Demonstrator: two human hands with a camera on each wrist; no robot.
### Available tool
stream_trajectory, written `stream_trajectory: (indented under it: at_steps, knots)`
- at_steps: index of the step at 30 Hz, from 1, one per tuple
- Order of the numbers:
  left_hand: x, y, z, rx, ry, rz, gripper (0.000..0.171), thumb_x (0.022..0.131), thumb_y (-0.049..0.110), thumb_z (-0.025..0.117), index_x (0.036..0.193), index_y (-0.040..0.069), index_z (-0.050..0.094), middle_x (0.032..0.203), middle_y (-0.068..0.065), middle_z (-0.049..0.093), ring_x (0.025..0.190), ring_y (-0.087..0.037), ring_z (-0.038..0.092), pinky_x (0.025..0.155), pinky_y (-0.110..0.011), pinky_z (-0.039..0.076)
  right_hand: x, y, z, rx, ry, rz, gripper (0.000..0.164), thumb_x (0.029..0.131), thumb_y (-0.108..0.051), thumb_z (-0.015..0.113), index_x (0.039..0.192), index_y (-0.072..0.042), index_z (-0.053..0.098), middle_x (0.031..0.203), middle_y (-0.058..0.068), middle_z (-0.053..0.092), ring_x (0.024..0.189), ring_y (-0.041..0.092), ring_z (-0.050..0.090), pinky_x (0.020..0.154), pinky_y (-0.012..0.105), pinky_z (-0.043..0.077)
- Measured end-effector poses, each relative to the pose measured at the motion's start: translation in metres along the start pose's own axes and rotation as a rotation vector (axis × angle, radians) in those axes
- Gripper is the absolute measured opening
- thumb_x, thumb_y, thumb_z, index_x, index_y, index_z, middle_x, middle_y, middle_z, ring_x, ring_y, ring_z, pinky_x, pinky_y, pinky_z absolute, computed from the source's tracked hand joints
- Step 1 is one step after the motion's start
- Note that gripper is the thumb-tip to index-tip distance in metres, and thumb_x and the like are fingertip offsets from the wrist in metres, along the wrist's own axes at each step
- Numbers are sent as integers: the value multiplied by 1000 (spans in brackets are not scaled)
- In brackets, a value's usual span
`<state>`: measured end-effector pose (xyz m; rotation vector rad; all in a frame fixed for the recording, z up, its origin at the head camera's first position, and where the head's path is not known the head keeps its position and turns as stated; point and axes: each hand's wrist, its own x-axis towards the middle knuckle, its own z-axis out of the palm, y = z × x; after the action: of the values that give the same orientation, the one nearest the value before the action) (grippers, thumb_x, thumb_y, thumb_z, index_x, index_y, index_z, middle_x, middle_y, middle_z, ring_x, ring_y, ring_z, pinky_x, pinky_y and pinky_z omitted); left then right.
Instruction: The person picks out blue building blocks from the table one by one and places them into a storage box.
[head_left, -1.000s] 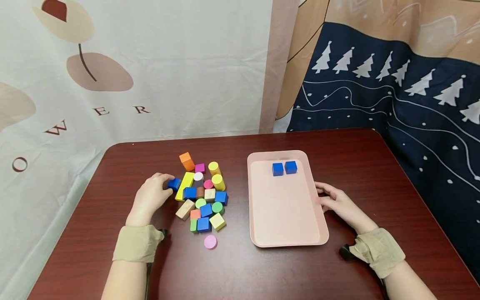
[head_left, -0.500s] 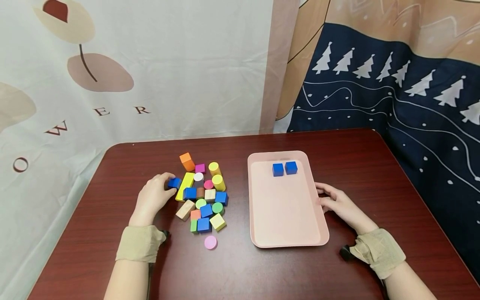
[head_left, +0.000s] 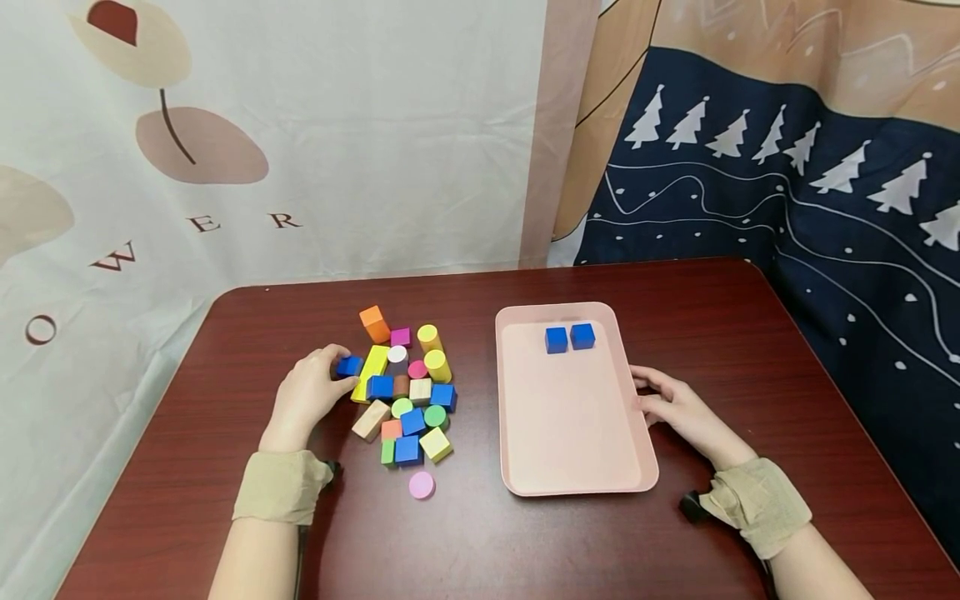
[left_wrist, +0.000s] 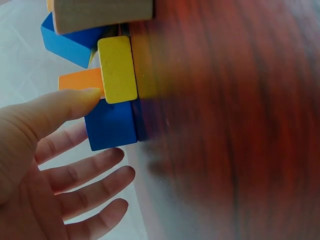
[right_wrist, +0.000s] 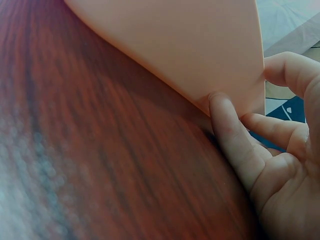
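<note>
My left hand (head_left: 303,392) reaches the left side of a group of toy blocks. Its thumb and index finger lie on either side of a blue cube (head_left: 349,366), pinching it; part of the index finger is hidden behind the cube in the left wrist view. That cube sits on the table against a long yellow block (left_wrist: 119,70). At the right edge of a pink tray (head_left: 577,417), my right hand (head_left: 678,408) holds the rim, the thumb against the outer wall (right_wrist: 175,45) in the right wrist view. Two blue cubes (head_left: 568,337) rest inside the tray near its far end.
Several coloured blocks cluster beside my left hand, among them yellow cylinders (head_left: 437,365), an orange block (head_left: 373,324) and a natural wood block (head_left: 371,421). A pink disc (head_left: 422,485) lies nearest me. The dark red table (head_left: 480,542) ends at hanging cloths behind.
My left hand has shifted slightly right, its thumb coming further along the blue cube's near side. The right hand and the tray stay where they were.
</note>
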<state>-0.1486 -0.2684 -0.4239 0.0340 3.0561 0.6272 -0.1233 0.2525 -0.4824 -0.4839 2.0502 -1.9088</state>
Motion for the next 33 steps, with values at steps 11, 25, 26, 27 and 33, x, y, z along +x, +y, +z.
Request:
stream_trajectory:
  at_steps: [11, 25, 26, 27, 33]
  knots:
    - [1, 1, 0, -1, -1, -11, 39, 83, 17, 68, 116, 2, 52, 108, -23, 56, 87, -35, 53, 75, -55, 46, -1, 0, 0, -6, 3, 10, 48, 91, -3, 52, 135, 4, 33, 117, 27, 46, 76, 29, 61, 60, 41, 52]
    - [1, -2, -2, 30, -10, 29, 43, 84, 17, 66, 122, 3, 52, 114, -24, 54, 94, -39, 53, 75, -57, 45, 2, -1, -1, -33, -5, -18, 47, 91, 0, 51, 134, 6, 33, 114, 28, 48, 77, 25, 61, 60, 39, 53]
    - [1, -2, -2, 31, -11, 30, 43, 84, 17, 66, 122, 3, 52, 114, -24, 54, 93, -39, 53, 74, -57, 45, 2, -1, -1, -28, -3, -16, 47, 91, 0, 52, 134, 6, 33, 114, 28, 48, 76, 26, 61, 60, 39, 53]
    - [1, -2, -2, 30, -15, 31, 43, 84, 17, 66, 122, 3, 52, 114, -25, 54, 93, -39, 52, 74, -57, 45, 2, -1, -1, -26, -2, -15, 47, 91, 0, 52, 134, 6, 33, 114, 28, 48, 76, 26, 61, 60, 39, 53]
    - [-2, -3, -3, 29, -24, 25, 42, 85, 18, 65, 122, 2, 51, 114, -25, 54, 93, -40, 52, 74, -59, 45, 1, 1, 0, -23, 8, -16, 47, 90, 0, 53, 133, 6, 35, 113, 26, 49, 75, 26, 61, 59, 39, 52]
